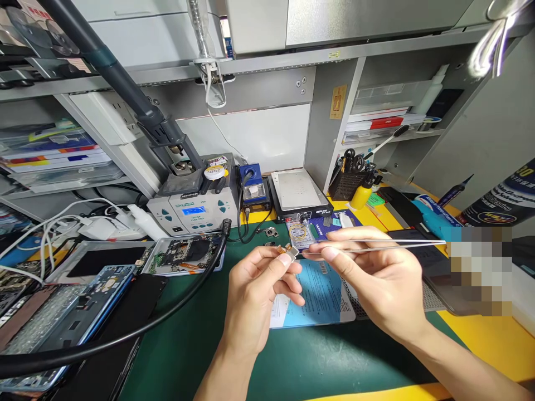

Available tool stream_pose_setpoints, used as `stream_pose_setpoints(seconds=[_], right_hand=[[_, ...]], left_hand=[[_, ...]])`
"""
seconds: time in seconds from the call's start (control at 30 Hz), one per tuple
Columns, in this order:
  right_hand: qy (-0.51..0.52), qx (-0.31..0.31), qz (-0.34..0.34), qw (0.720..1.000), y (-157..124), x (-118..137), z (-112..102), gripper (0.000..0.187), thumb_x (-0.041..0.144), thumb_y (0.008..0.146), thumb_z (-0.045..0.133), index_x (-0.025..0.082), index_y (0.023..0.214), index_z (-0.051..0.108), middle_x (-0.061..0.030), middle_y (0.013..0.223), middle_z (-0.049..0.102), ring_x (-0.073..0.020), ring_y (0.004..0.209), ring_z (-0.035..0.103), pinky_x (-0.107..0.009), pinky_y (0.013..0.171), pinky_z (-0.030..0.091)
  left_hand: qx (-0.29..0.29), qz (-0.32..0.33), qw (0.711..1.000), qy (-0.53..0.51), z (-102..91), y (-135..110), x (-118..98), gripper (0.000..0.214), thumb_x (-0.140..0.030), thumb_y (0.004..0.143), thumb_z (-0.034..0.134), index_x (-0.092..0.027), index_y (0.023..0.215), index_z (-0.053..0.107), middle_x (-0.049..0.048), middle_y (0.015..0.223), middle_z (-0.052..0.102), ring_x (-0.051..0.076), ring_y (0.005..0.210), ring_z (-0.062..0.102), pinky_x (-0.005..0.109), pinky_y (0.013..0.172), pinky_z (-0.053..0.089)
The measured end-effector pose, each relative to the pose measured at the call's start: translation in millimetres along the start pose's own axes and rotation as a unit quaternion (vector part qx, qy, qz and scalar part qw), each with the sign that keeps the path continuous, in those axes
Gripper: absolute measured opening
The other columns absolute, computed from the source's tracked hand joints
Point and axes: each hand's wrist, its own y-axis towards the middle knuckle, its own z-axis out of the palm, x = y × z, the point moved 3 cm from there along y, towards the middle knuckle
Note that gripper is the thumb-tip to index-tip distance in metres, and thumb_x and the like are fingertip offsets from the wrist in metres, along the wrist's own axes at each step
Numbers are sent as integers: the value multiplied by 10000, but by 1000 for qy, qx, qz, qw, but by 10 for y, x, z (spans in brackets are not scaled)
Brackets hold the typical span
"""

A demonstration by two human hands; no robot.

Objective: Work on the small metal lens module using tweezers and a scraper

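My left hand (pixel 259 287) is closed in a pinch, thumb and fingers on a small silver electronic part (pixel 293 252) with copper-coloured flex ends; its exact kind is too small to tell. My right hand (pixel 382 278) is closed around metal tweezers (pixel 401 243), which lie nearly level. The tweezer tips point left toward the part; whether they touch it I cannot tell. Beneath both hands, a blue and white printed card (pixel 320 295) lies on the green mat (pixel 200 345).
A hot-air station (pixel 194 209) stands at the back left, its black hose (pixel 184 301) crossing the mat's left side. Opened phones (pixel 92 312) and a board tray (pixel 188 253) lie left. Behind are a soldering station (pixel 254 192), a flat heating plate (pixel 301 192) and a tool holder (pixel 346 181).
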Motion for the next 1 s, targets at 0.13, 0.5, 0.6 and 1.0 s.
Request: stream_pose_setpoints(seconds=[0.13, 0.5, 0.6, 1.0], right_hand=[[30, 7, 19, 999, 9, -34, 14, 36, 243, 888, 826, 264, 916, 816, -29, 817, 854, -215, 760, 837, -272, 706, 713], [129, 23, 117, 984, 16, -154, 63, 215, 348, 852, 845, 216, 946, 704, -43, 842, 853, -258, 818, 839, -406, 788, 706], [169, 30, 135, 976, 20, -198, 71, 243, 308, 859, 849, 176, 978, 682, -25, 857, 847, -241, 821, 835, -430, 817, 688], [231, 60, 151, 959, 26, -290, 86, 178, 214, 923, 797, 154, 1061, 703, 3, 890, 798, -202, 827, 800, -436, 848, 657]], left_hand=[[-7, -3, 1000, -1, 2, 2, -7, 127, -221, 799, 789, -136, 786, 694, 49, 709, 733, 135, 530, 604, 250, 449, 542], [-13, -42, 999, -5, -61, 25, 10, 153, -218, 734, 858, -124, 769, 743, 45, 713, 738, 114, 527, 592, 196, 433, 520], [-7, -71, 997, -16, -72, 41, 24, 203, -241, 691, 901, -128, 765, 750, 38, 688, 723, 110, 516, 585, 182, 421, 509], [-23, -120, 991, -60, -55, 74, 47, 49, -108, 788, 748, -128, 745, 738, 41, 665, 698, 80, 469, 568, 146, 393, 481]])
